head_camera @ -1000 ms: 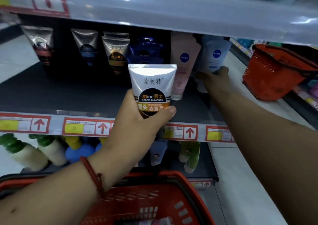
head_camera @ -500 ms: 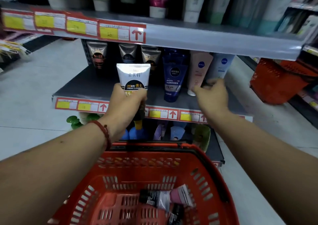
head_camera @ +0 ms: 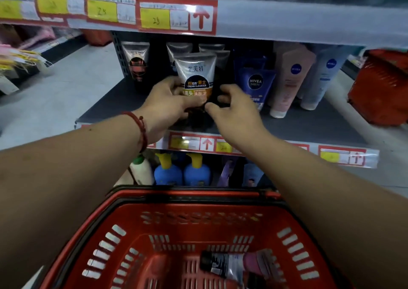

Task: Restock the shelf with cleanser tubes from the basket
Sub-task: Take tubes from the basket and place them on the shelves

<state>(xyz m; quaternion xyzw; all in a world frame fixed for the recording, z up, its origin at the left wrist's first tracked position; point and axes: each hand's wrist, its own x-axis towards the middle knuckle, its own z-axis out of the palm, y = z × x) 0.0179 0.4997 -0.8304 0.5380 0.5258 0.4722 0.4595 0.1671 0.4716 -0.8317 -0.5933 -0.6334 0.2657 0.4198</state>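
1. While you face the dark grey metal shelf board (head_camera: 114, 103), pale floor tiles (head_camera: 55, 94) stretch away on the left, and a strip of red-and-yellow price labels (head_camera: 154, 19) runs along the edge of the shelf above.
2. Near you, low in view, sits the red slotted plastic basket (head_camera: 123, 229). A silver-and-pink tube with a black cap (head_camera: 231, 264) lies on its side in the bottom.
3. On the far right stands a second red basket (head_camera: 379, 89). On the shelf below are blue bottles with yellow tops (head_camera: 167, 173).
4. Your silver-white cleanser tube with the orange band (head_camera: 195, 74) stands upright over the shelf board, cap end down. It is just in front of a row of similar silver tubes, and left of a dark blue Nivea tube (head_camera: 255, 85) and a tall pink tube (head_camera: 291, 78).
5. Your left hand (head_camera: 167, 103), a red cord bracelet (head_camera: 143, 131) at its wrist, wraps its fingers round the tube's lower left side.
6. Your right hand (head_camera: 234, 109) meets the tube from the right, with thumb and curled fingers pinching its dark lower end.
7. Both hands hide the cap, so you cannot tell whether it rests on the board.
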